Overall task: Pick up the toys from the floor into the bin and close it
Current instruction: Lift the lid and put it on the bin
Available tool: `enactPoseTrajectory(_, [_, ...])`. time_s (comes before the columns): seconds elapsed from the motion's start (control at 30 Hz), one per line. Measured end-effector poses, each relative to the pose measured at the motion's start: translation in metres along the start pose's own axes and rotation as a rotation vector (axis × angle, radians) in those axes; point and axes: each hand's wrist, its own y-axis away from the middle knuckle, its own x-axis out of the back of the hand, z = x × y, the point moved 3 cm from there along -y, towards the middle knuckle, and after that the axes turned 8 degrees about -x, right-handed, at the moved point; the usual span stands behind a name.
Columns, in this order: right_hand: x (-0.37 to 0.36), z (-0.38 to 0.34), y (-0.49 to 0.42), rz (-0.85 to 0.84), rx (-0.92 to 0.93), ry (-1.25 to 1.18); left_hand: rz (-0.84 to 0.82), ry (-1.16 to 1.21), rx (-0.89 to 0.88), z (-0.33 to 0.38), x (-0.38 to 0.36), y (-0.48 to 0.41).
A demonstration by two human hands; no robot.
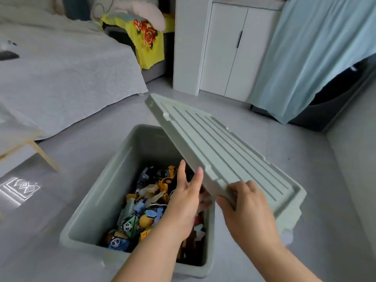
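The pale green lid (223, 155) hangs tilted over the right side of the open bin (97, 200), its near end low and its far end raised above the floor (81, 143). The right hand (248, 208) has its fingers curled round the lid's near short edge, gripping it; the left hand (183, 200) lies with fingers stretched out straight against the long edge, steadying rather than clasping. The toys (142, 212) sit heaped inside the bin — no strays that I can see. The lid looks like stiff, ribbed plastic, light but wide and awkward — best held by the rims at opposite edges so it drops square.
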Motion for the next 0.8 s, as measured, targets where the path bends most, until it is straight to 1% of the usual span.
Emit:
enactPoseTrajectory(0.03, [-0.006,-0.018,0.008,-0.016,0.003,-0.020,0.018,0.049,0.002,0.005,0.009,0.002])
enactPoseTrajectory(0.1, [-0.025,-0.052,0.029,-0.020,0.006,-0.008,0.104,0.060,-0.015,0.010,0.030,0.007])
enactPoseTrajectory(0.2, [-0.061,-0.094,0.055,0.045,0.070,0.017,0.248,-0.058,-0.030,0.014,0.068,0.013])
enactPoseTrajectory(0.27, [-0.082,-0.116,0.071,-0.016,0.120,0.039,0.289,-0.160,-0.007,0.020,0.101,0.018])
enactPoseTrajectory(0.33, [-0.096,-0.126,0.089,-0.082,0.179,0.015,0.294,-0.178,0.033,0.023,0.141,0.017])
enactPoseTrajectory(0.43, [-0.093,-0.105,0.101,-0.088,0.203,0.005,0.221,-0.218,0.080,0.035,0.188,0.017])
enactPoseTrajectory(0.5, [-0.087,-0.069,0.101,-0.128,0.094,0.058,0.156,-0.285,0.098,0.042,0.210,0.015])
enactPoseTrajectory(0.57, [-0.082,-0.026,0.093,-0.155,-0.088,0.156,0.119,-0.334,0.124,0.046,0.227,0.010])
enactPoseTrajectory(0.6, [-0.081,-0.005,0.088,-0.180,-0.196,0.174,0.135,-0.361,0.129,0.047,0.236,0.006])
enactPoseTrajectory(0.63, [-0.080,0.014,0.085,-0.256,-0.319,0.127,0.173,-0.414,0.125,0.046,0.248,0.002])
enactPoseTrajectory(0.7, [-0.087,0.039,0.082,-0.383,-0.531,-0.052,0.281,-0.575,0.090,0.044,0.272,-0.004])
enactPoseTrajectory(0.73, [-0.095,0.046,0.080,-0.445,-0.593,-0.153,0.312,-0.647,0.090,0.039,0.283,-0.007])
enactPoseTrajectory(0.8, [-0.114,0.044,0.077,-0.543,-0.621,-0.300,0.299,-0.762,0.114,0.023,0.298,-0.012])
